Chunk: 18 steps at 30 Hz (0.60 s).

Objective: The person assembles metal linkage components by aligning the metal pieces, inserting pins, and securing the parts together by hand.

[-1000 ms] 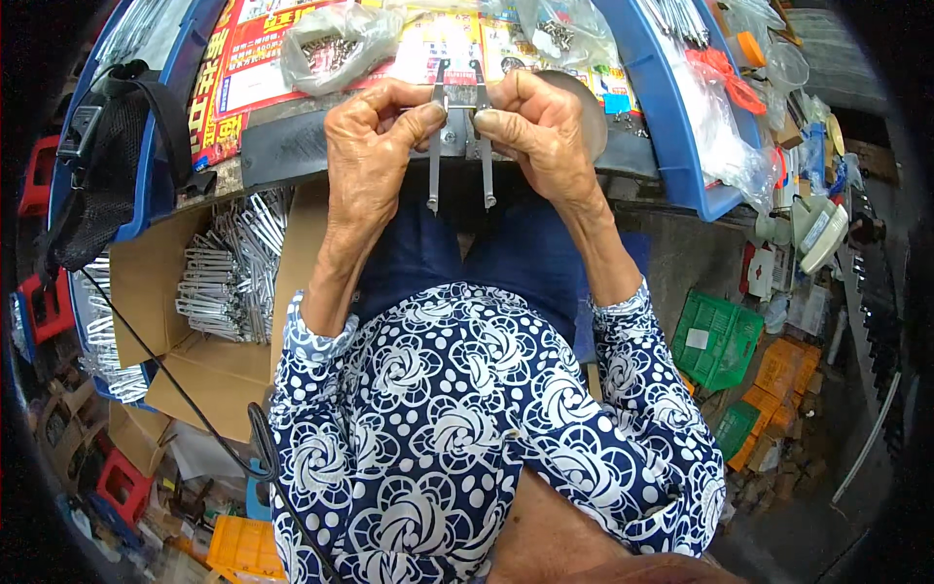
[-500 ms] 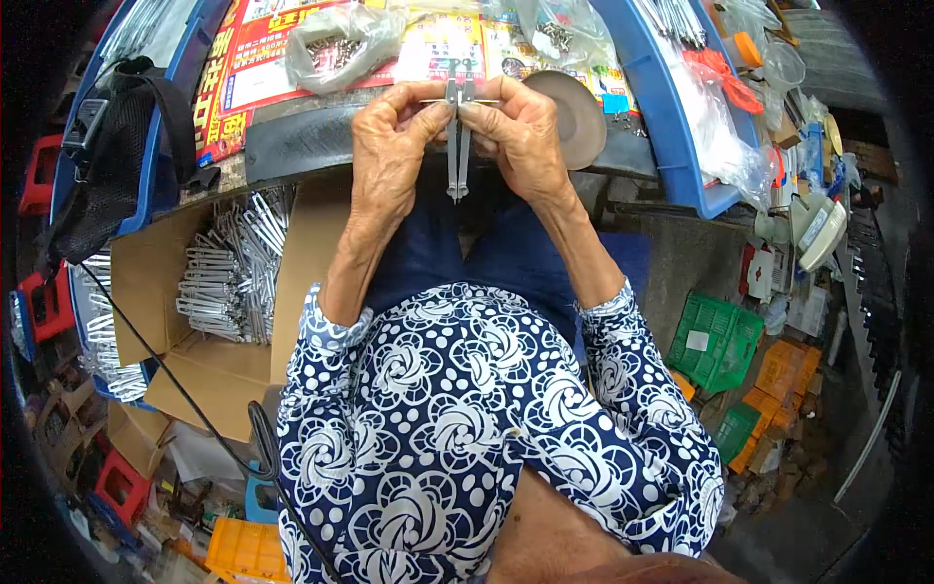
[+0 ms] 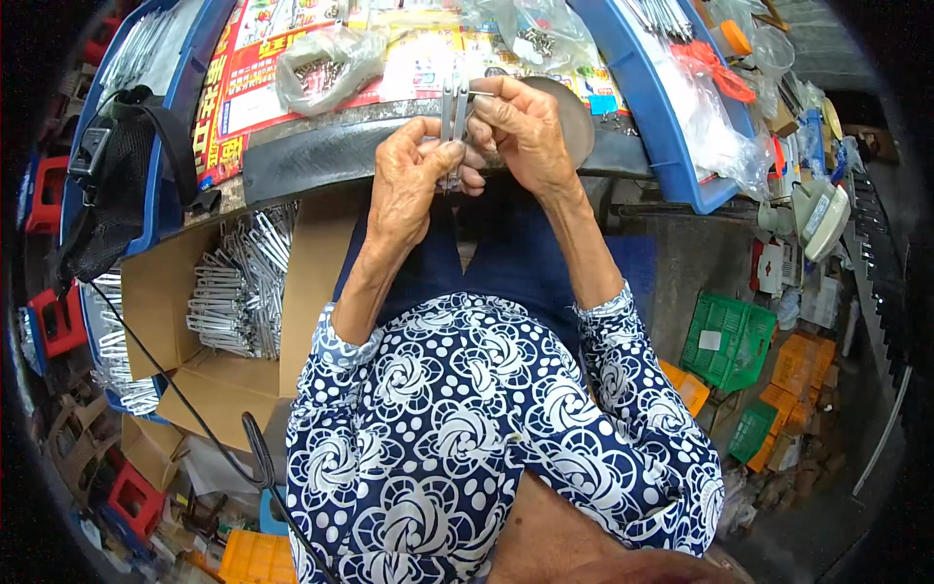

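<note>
Over the near edge of the workbench, a slim silver metal fitting with two parallel arms stands upright between my hands. My left hand is closed round its lower part, thumb in front and fingertips showing on the far side. Beside the fitting's upper end, my right hand is pinched on a thin metal pin that points at the fitting. Whether the pin sits in the fitting is too small to tell. Behind my right hand lies a round brown disc, partly covered.
Plastic bags of small metal parts lie on printed red-yellow sheets. Blue trays flank the bench, one with a black mesh bag over it. A cardboard box with many metal fittings stands lower left; green crates stand right.
My left hand has slid down from the fitting's top to its lower part. My right hand has stayed near the top, its fingers now slightly apart from the fitting. The fitting has risen slightly.
</note>
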Available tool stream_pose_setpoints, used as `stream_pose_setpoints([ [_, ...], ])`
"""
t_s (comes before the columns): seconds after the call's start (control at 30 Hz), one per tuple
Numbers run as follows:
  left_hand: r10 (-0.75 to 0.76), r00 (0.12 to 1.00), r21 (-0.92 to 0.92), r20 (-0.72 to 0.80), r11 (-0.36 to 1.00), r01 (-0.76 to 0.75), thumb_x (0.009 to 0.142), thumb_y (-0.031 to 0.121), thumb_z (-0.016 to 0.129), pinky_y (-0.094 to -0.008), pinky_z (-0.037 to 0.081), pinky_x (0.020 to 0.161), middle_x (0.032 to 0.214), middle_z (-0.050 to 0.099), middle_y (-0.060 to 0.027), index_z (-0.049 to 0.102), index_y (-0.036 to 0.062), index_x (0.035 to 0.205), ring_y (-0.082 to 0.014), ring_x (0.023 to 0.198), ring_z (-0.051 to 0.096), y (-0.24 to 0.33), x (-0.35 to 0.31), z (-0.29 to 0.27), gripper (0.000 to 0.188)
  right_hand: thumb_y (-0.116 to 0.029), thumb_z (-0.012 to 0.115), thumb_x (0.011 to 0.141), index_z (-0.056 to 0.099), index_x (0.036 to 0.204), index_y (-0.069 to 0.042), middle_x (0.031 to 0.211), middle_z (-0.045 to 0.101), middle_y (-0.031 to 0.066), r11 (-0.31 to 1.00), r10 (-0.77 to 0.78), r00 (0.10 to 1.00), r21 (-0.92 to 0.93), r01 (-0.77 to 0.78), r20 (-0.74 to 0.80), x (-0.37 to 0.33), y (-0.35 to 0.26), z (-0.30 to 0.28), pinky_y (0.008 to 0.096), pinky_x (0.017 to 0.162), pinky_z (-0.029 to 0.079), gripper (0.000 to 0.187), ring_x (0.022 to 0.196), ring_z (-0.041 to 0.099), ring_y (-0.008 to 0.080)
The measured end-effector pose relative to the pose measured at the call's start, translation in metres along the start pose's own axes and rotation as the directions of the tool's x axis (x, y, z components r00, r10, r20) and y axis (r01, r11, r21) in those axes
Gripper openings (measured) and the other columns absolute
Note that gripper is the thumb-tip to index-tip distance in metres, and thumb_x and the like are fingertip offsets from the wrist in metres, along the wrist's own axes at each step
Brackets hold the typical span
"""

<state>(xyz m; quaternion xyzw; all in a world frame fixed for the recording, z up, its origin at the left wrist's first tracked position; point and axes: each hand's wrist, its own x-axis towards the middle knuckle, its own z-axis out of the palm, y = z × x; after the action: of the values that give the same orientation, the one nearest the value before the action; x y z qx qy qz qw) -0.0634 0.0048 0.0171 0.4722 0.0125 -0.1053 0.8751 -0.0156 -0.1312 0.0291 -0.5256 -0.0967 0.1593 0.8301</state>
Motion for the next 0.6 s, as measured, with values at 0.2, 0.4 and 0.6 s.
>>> stream_pose_setpoints([
  [0.2,-0.039,0.999,-0.012,-0.009,0.999,0.039,0.079,0.002,0.051,-0.0271,0.053,0.053,0.073,0.059,-0.0153,0.047,-0.0046,0.089,-0.0172,0.057,0.06,-0.001,0.004,0.0,0.012,-0.015,0.051,0.084,0.052,0.089,0.003,0.06,0.046,0.0,0.994,0.014,1.0,-0.106,-0.016,-0.014,0.001,-0.004,0.0,0.0168,0.045,0.03,0.018,0.05,0.038,0.0052],
  [0.4,-0.034,0.999,-0.028,0.022,0.999,0.035,0.079,0.002,0.051,-0.0285,0.053,0.054,0.073,0.059,-0.0171,0.046,-0.005,0.088,-0.0193,0.058,0.06,-0.003,0.006,-0.003,0.012,-0.027,0.054,0.083,0.05,0.066,-0.006,0.051,0.039,-0.0047,0.93,0.015,0.998,-0.367,-0.037,-0.062,0.012,-0.002,0.0,0.0176,0.04,0.019,0.027,0.043,0.031,0.0023],
  [0.6,-0.032,0.999,-0.024,0.03,0.999,0.033,0.078,0.003,0.052,-0.03,0.054,0.054,0.073,0.058,-0.0182,0.046,-0.0056,0.087,-0.0211,0.058,0.061,-0.004,0.007,-0.006,0.014,-0.027,0.055,0.082,0.051,0.063,-0.008,0.05,0.034,-0.0083,0.927,-0.011,1.0,-0.375,0.0,-0.029,0.017,0.001,0.0,0.0174,0.039,0.017,0.028,0.042,0.027,0.0004],
])
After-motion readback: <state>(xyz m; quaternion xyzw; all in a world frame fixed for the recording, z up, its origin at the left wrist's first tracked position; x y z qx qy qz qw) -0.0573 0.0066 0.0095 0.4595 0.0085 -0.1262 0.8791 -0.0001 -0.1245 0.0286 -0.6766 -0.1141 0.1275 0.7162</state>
